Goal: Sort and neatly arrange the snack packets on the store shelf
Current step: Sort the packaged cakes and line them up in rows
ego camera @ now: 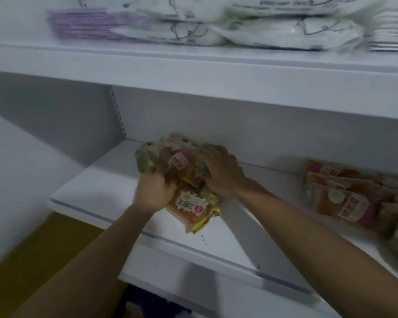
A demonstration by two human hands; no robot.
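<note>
Both hands close on a bundle of snack packets near the back left corner of a white store shelf. The left hand has its fingers curled over the bundle's near left side, knuckles toward the camera; the right hand lies palm-down over the right side, fingers bent around the crinkled wrappers. One orange packet with a yellow sealed edge sticks out from under the hands toward the shelf's front edge, its white label readable only as blurred characters. Motion blur smears the green and pink wrappers above it, so how many packets the bundle holds cannot be told. Both bare forearms reach in from the lower frame, converging on the bundle.

Toward the shelf's right end, well apart from the hands, a second group of pink and orange packets lies overlapping and is cut off by the frame's right edge. On the upper shelf sit stacked white plastic bags, a purple stack at its left end and a white stack at its right end, all blurred.
</note>
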